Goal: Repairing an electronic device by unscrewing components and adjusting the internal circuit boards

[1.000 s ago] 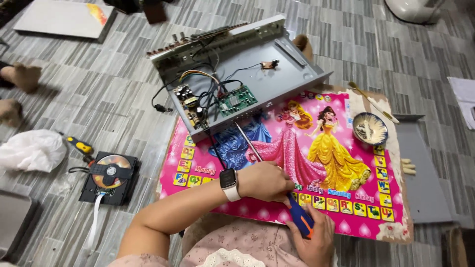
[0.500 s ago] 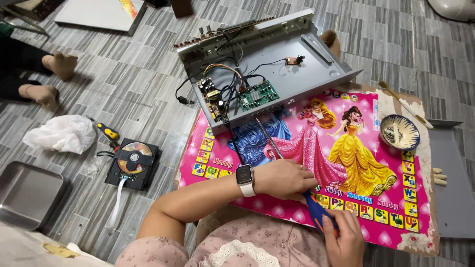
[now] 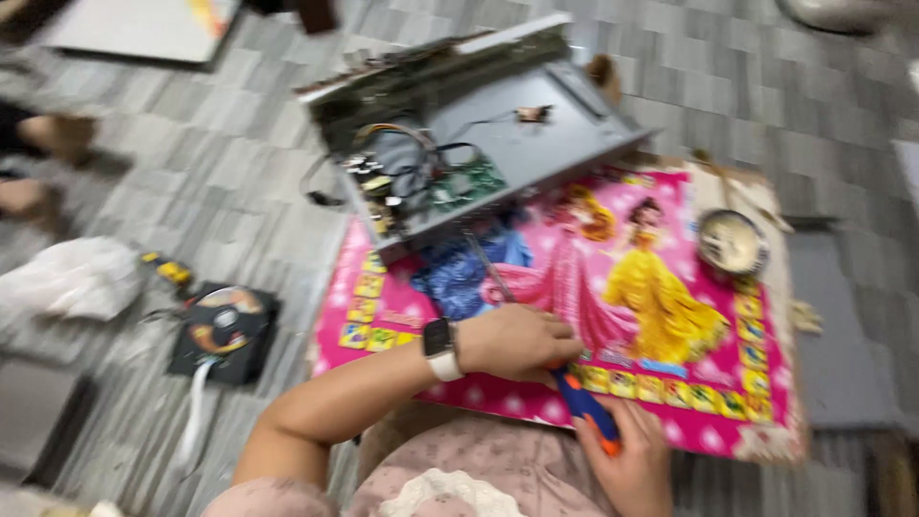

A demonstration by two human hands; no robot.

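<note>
- Blue-and-orange-handled screwdriver (image 3: 586, 407) lies low over the pink picture mat (image 3: 536, 397), near its front edge.
- Right hand (image 3: 627, 460) wraps fingers around its handle.
- Left hand (image 3: 517, 340) curls closed over its shaft.
- Open grey metal player chassis (image 3: 546, 153) sits beyond.

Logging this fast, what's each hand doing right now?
Left hand: closed over the screwdriver, near its shaft.
Right hand: closed on the screwdriver's blue-orange handle.

Grey metal chassis (image 3: 536, 144) — glossy pink mat (image 3: 661, 373), plastic-handled screwdriver (image 3: 586, 407).
</note>
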